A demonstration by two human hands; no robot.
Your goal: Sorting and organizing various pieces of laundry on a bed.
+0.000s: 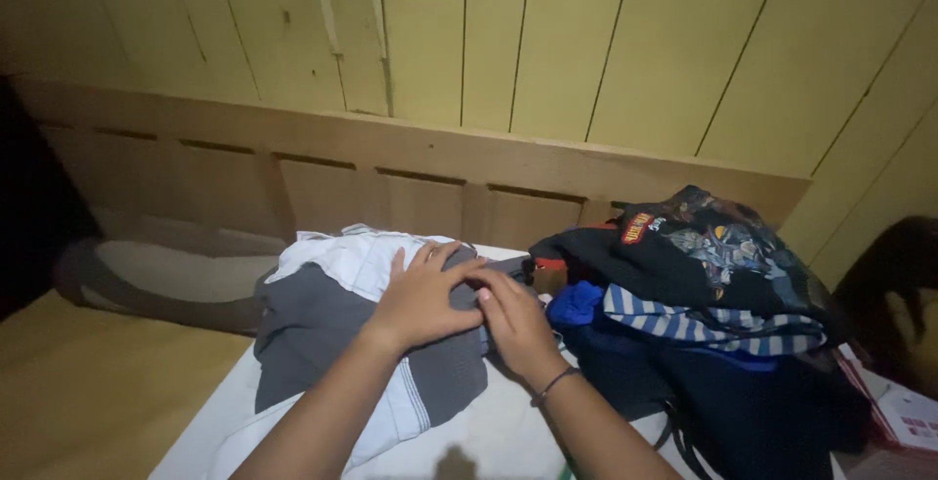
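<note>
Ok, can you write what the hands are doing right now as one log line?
left hand: flat on grey garment | right hand: pinching its edge | white cloth: behind | clothes pile: right of hands

White-sheeted bed (489, 431), grey-and-white garment (322, 333) lying on it, heap of dark clothes (703, 284) beside.
</note>
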